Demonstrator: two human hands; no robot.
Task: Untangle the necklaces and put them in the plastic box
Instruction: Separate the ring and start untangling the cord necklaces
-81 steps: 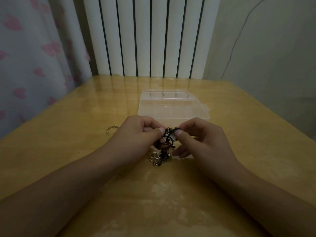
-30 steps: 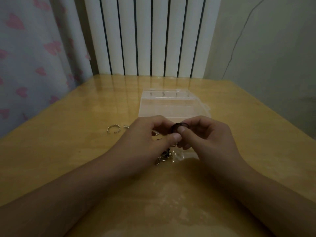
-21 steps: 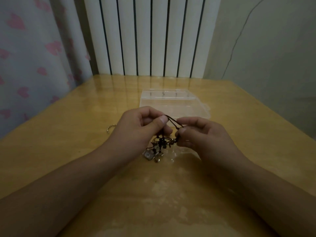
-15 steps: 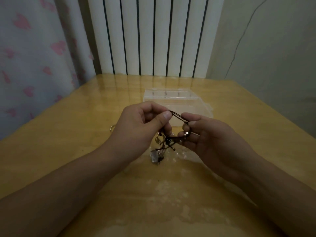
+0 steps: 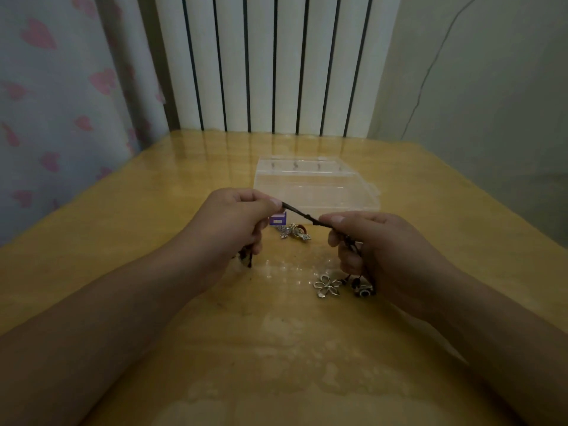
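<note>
Wooden table (image 5: 123, 241): my left hand (image 5: 233, 222) and right hand (image 5: 378, 250) are pinching a taut dark cord (image 5: 299, 214), with flower pendant (image 5: 327, 285), loose charms (image 5: 293, 232) and clear plastic box (image 5: 313, 186) lying nearby.

Dim, even light throughout. Wooden table (image 5: 123, 241) with a glossy top — reflections near its far edge. White ribbed radiator (image 5: 276, 63) directly behind. Curtain (image 5: 55, 96) at left, pale with pink hearts. Plain wall (image 5: 491, 103) at right — one thin crack
</note>
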